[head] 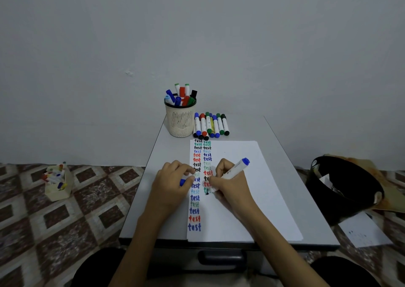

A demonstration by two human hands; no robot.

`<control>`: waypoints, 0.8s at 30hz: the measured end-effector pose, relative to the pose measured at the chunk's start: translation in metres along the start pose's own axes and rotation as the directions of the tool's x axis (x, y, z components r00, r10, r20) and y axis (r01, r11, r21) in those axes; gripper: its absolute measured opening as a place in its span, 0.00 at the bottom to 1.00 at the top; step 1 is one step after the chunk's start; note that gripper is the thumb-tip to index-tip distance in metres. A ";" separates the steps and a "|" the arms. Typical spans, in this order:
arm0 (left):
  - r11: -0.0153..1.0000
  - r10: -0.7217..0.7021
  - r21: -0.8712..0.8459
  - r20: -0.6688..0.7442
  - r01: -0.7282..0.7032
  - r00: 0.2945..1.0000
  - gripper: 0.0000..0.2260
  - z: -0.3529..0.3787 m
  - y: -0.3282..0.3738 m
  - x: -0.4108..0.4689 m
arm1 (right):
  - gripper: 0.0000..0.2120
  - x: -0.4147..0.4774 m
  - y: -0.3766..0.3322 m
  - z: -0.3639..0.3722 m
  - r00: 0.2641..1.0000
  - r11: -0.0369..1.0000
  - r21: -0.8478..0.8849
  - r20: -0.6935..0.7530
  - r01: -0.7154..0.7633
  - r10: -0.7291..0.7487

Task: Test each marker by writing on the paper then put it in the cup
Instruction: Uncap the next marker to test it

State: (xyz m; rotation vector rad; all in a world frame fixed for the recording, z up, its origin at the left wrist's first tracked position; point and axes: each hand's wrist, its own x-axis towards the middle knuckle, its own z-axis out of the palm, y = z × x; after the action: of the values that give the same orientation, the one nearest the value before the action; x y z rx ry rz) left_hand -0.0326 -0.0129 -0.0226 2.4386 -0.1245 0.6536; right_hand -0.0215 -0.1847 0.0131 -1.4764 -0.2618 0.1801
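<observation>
Gripping a white marker with its fingers curled round the barrel, the right hand holds it slanted, blue end up and to the right, dark tip down on the paper at the foot of the second column of "test" words. Just to the left, the left hand rests on the paper's left edge over the first column, its fingers bent round a blue cap that shows between thumb and fingertips. The paper lies on a small grey table. At the table's far side stands the cream mesh cup, holding several markers upright, and touching its right side lies a row of markers side by side. On the patterned floor, a box of markers sits to the left, and a black bin with a loose sheet sits to the right
</observation>
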 end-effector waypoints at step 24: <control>1.000 -0.021 0.011 0.012 0.021 1.000 0.12 0.000 0.000 -0.001 | 0.15 0.001 0.009 0.004 0.991 0.963 -0.238 -0.009 0.130 -0.136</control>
State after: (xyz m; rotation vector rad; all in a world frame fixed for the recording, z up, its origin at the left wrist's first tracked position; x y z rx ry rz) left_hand -0.0333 -0.0129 -0.0230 2.4512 -0.0997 0.6324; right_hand -0.0210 -0.1792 0.0049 -1.6901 -0.3708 0.0212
